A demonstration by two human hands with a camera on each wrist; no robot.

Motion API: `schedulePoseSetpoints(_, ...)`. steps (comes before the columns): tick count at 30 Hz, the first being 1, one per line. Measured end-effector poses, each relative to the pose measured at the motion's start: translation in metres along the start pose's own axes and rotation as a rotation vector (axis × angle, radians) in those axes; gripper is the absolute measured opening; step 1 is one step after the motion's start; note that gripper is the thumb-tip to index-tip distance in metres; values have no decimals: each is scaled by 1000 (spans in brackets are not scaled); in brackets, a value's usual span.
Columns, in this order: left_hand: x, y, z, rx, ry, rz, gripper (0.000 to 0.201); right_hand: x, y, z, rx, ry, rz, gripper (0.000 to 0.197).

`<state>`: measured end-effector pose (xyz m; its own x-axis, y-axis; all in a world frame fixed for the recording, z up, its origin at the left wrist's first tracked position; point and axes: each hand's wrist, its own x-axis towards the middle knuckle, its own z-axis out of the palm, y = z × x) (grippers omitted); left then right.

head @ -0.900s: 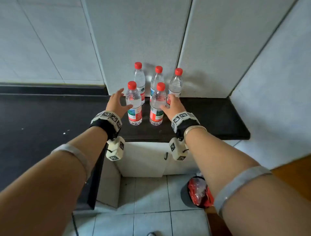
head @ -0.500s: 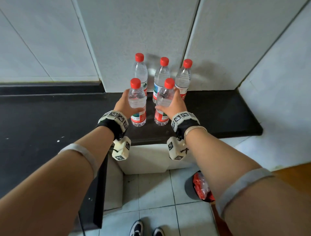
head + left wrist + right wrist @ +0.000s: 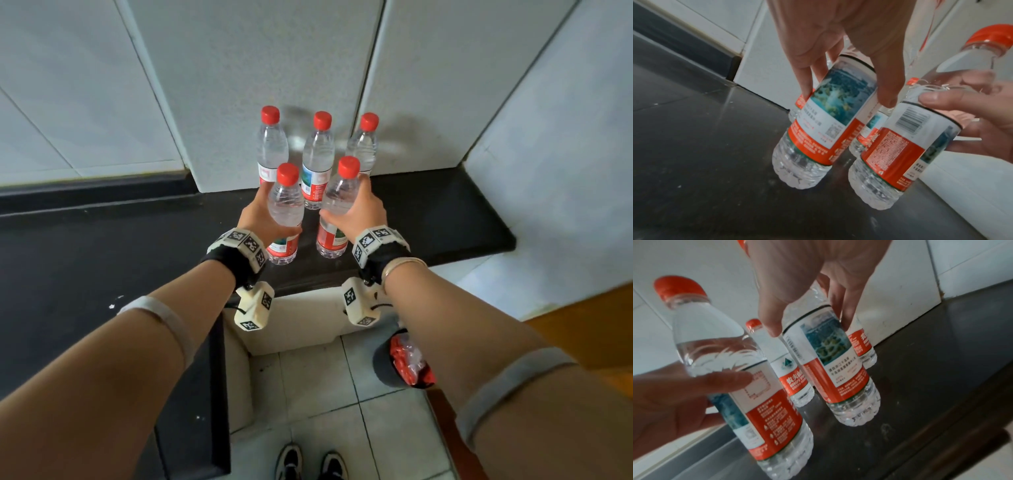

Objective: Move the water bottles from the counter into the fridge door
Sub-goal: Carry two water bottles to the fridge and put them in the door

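Five clear water bottles with red caps and red-and-white labels stand on the black counter [image 3: 445,219] against the white wall. My left hand [image 3: 274,214] grips the front left bottle [image 3: 287,192] round its middle, thumb and fingers curled about it [image 3: 830,123]. My right hand [image 3: 349,209] grips the front right bottle [image 3: 342,192] the same way [image 3: 834,366]. Both held bottles lean towards me. Whether their bases touch the counter is unclear. The three back bottles [image 3: 318,154] stand upright behind them, untouched.
A white pillar [image 3: 274,51] rises right behind the bottles, and a white wall [image 3: 548,154] closes the counter's right end. Below the counter sits a white cabinet [image 3: 301,318]. A dark bin with a red bag [image 3: 407,366] stands on the tiled floor by my feet [image 3: 308,462].
Both hands went from reaching beside the front bottles to gripping them. The two bottles now sit higher in view and lean towards me.
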<state>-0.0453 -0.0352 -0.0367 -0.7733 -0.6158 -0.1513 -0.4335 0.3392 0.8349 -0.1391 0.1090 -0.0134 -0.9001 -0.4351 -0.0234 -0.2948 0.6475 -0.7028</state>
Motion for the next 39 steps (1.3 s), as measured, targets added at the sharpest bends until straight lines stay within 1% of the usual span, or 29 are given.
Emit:
schedulePoseSetpoints(3, -4, 13, -1, 47, -55, 3, 101, -11, -1, -19, -3, 40, 21, 76)
schedulePoseSetpoints(5, -10, 27, 0, 87, -99, 32, 104, -20, 0, -35, -12, 66, 33, 74)
schedulePoseSetpoints(9, -26, 69, 12, 121, -148, 166, 100, -41, 6, -75, 5, 142, 78, 73)
schedulePoseSetpoints(12, -43, 100, 26, 77, -207, 235, 94, -60, 14, -106, 25, 209, 122, 71)
schedulePoseSetpoints(16, -72, 136, 55, 42, -320, 336, 87, -93, 32, -152, 61, 320, 205, 75)
schedulePoseSetpoints(21, -114, 176, 116, 74, -474, 463, 81, -152, 65, -214, 27, 442, 276, 74)
schedulePoseSetpoints(24, -151, 198, 158, 106, -565, 562, 77, -196, 90, -250, 6, 501, 330, 76)
schedulePoseSetpoints(29, -225, 227, 228, 146, -738, 705, 81, -280, 140, -299, -8, 636, 482, 88)
schedulePoseSetpoints(31, -263, 240, 253, 157, -807, 754, 85, -319, 162, -316, -19, 693, 530, 87)
schedulePoseSetpoints(33, -303, 250, 279, 167, -899, 780, 86, -362, 182, -332, -57, 721, 590, 85)
schedulePoseSetpoints(35, -342, 255, 307, 179, -991, 821, 84, -405, 202, -345, -76, 762, 647, 88)
schedulePoseSetpoints(37, -383, 260, 333, 192, -1067, 843, 87, -446, 221, -358, -82, 817, 699, 89)
schedulePoseSetpoints(39, -426, 264, 356, 192, -1122, 853, 79, -488, 238, -370, -84, 861, 752, 89)
